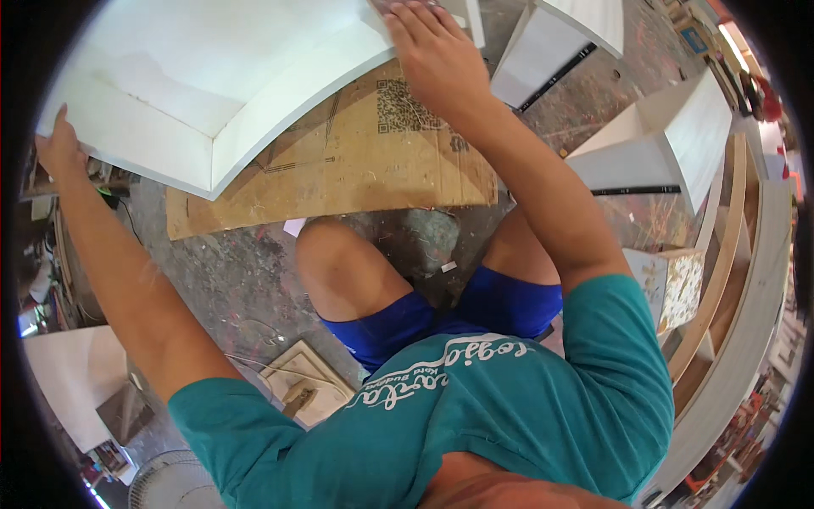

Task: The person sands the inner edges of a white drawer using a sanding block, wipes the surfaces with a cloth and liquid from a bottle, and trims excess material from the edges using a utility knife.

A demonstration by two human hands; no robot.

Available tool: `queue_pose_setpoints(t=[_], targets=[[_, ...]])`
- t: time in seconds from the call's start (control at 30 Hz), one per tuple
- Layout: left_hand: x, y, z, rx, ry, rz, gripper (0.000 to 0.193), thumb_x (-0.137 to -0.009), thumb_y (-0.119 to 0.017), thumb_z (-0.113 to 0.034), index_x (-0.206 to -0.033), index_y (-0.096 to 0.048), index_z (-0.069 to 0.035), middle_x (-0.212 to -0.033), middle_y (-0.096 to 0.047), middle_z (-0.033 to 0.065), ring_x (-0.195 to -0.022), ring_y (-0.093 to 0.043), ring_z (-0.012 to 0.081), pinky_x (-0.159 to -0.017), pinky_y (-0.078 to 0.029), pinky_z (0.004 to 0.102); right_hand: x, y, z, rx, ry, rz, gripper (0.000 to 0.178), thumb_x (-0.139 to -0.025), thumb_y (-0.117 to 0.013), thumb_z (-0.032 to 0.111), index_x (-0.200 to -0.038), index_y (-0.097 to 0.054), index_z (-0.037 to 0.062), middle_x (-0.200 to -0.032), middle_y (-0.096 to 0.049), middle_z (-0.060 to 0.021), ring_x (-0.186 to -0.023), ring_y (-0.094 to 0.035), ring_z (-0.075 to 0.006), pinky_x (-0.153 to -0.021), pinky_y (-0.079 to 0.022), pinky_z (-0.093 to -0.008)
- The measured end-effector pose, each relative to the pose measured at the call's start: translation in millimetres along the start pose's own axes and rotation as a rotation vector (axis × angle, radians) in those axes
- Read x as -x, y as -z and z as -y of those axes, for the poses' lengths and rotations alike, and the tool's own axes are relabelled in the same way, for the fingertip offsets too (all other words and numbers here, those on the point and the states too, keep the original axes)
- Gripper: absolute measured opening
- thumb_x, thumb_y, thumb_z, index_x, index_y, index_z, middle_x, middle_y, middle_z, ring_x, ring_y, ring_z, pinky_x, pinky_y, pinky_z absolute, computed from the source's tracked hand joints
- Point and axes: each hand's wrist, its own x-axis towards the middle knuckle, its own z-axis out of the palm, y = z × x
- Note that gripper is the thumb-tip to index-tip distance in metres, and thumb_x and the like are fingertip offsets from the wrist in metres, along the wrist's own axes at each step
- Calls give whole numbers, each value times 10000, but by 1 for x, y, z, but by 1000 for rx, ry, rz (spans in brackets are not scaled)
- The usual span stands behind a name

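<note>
A large white open-fronted cabinet box lies tilted at the upper left, partly out of view. Its left corner is gripped by my left hand, thumb up along the edge and fingers mostly hidden behind it. At the box's far right rim, my right hand presses its fingers together over a reddish-brown flat piece. Only a little of that piece shows, too little to tell its kind. Under the box's near edge lies a flattened cardboard sheet.
Two white drawer-like boxes with black runners, one farther off and one nearer, stand to the right. A curved wooden frame rises beyond them. A square pale board and a round fan guard are at lower left.
</note>
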Motion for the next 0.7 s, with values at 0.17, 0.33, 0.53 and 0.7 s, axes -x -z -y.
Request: queue_pose_setpoints(t=[0.17, 0.33, 0.53, 0.7], targets=[[57, -19, -47, -139, -101, -47, 566, -911, -744, -82, -1427, -536, 22, -1340, -649, 188, -1153, -671, 291, -952, -568, 390, -3, -7, -34, -204, 5, 72, 518, -851, -589, 16, -1369, -595, 30, -1422, -606, -165, -1345, -561, -299, -1179, -392, -444], [106, -8, -98, -52, -97, -115, 572, -924, -727, -84, -1452, -522, -8, -1369, -622, 197, -1154, -672, 309, -928, -587, 403, 35, 63, -64, -792, -237, 160, 814, -747, -494, -116, -1514, -477, 157, -1496, -569, -108, -1324, -586, -336, -1211, -372, -468], [100, 6, -87, -124, -149, -174, 497, -878, -766, -35, -1324, -575, 70, -1267, -674, 202, -1046, -701, 258, -889, -585, 370, 85, 49, -10, -138, 128, 205, 619, -802, -621, -12, -1416, -585, 50, -1518, -541, -134, -1429, -496, -287, -1211, -335, -522], [93, 17, -73, -358, 188, -263, 327, -870, -792, -141, -1107, -691, 60, -1024, -723, 145, -795, -680, 211, -645, -560, 342, 65, 20, 18, 50, 91, 159, 473, -886, -579, 129, -1337, -616, -9, -1453, -583, -137, -1389, -523, -302, -1191, -354, -518]])
